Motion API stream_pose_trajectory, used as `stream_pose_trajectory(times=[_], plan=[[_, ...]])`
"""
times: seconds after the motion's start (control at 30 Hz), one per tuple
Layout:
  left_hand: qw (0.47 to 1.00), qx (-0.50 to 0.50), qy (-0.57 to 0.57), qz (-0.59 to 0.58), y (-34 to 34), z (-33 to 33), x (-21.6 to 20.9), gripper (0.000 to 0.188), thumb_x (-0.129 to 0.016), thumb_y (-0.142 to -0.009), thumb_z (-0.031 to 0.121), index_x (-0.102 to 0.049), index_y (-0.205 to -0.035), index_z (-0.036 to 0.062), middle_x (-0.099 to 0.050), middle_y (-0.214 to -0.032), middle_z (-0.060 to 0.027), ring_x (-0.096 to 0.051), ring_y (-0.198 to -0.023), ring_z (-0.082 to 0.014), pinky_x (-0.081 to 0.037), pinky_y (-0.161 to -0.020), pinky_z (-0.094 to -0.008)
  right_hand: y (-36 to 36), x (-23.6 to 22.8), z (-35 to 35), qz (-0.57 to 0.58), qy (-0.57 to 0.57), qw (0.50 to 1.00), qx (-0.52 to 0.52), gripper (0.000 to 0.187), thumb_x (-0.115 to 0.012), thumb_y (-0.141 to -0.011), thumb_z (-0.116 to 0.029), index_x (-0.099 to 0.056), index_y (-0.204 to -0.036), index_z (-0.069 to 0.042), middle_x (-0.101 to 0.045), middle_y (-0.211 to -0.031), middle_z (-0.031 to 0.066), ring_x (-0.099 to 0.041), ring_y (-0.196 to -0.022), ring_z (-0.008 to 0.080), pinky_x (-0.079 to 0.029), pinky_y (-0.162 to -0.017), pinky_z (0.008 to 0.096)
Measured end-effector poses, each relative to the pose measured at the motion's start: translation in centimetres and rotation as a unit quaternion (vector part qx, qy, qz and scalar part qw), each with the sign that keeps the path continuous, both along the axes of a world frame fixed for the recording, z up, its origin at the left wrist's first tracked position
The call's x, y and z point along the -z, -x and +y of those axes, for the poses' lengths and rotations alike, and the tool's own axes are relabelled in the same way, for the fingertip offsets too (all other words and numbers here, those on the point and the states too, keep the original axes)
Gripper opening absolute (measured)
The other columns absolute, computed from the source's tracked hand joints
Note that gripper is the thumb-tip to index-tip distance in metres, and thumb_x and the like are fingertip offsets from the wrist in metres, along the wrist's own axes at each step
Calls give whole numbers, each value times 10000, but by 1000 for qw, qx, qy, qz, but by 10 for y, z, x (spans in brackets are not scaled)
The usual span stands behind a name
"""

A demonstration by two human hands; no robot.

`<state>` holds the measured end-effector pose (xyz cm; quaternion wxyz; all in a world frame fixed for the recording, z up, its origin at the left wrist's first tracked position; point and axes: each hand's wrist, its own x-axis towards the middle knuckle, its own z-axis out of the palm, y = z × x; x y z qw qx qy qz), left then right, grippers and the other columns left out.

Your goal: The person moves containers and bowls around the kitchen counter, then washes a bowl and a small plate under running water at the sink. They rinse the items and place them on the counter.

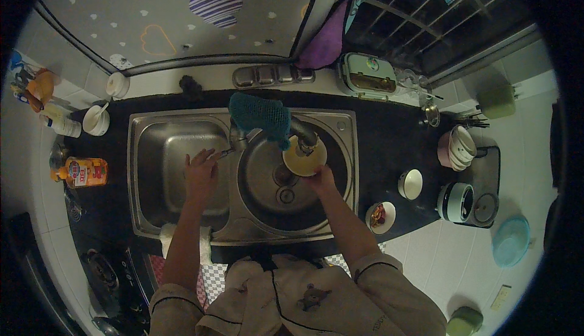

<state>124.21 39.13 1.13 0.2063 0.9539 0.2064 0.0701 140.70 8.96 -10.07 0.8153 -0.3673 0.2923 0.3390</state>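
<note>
My right hand (321, 180) grips the near right rim of a pale yellowish bowl (302, 164), which sits under the spout of the faucet (304, 130) over the round right basin (258, 196). Part of the bowl is hidden behind the spout. Over the left basin (159, 153), my left hand (202, 169) is open, its fingers stretched toward the faucet's lever (226, 153). Whether a fingertip touches the lever I cannot tell. A teal knitted cloth (260, 114) hangs over the faucet's top.
On the right counter stand a small white bowl (410, 184), a bowl with food scraps (388, 217) and stacked bowls (462, 144). An orange bottle (88, 172) is at the left. A cloth (205, 248) drapes over the front edge. A lunch box (368, 76) sits behind the sink.
</note>
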Motion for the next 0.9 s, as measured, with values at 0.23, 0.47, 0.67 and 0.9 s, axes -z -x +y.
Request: stream_pose_trajectory(times=[0.23,0.47,0.67,0.9], plan=[[1000,0,-12,4,-2,2,1,310,-560,-779,80,-591,-1072,178,-557,-1148,-27,-487,-1120,-246,-258,-997,-557,0,2,-3,-24,-36,999,-17,572,-448,-602,-9,-365,-1166,35,-428,-1174,182,-419,-1138,361,-351,-996,508],[1000,-14,3,3,-2,3,2,285,-564,-779,84,-612,-1038,192,-556,-1152,-12,-477,-1133,-231,-251,-1002,-556,-2,-6,1,-41,-58,997,-23,553,-443,-600,3,-393,-1149,41,-457,-1150,174,-436,-1128,337,-353,-1002,477],[999,1,-28,16,-5,5,-7,283,-569,-774,89,-622,-1030,197,-537,-1175,-34,-456,-1142,-266,-255,-989,-573,-1,-15,2,-51,-61,996,-44,511,-443,-613,7,-422,-1123,26,-479,-1129,154,-463,-1100,334,-378,-975,470],[989,-107,11,-101,-23,15,3,381,-591,-773,122,-535,-1149,143,-495,-1178,-100,-442,-1117,-314,-296,-962,-531,9,10,-12,-42,-75,995,-45,602,-451,-641,-2,-331,-1232,-4,-419,-1184,155,-413,-1140,347,-405,-937,494]])
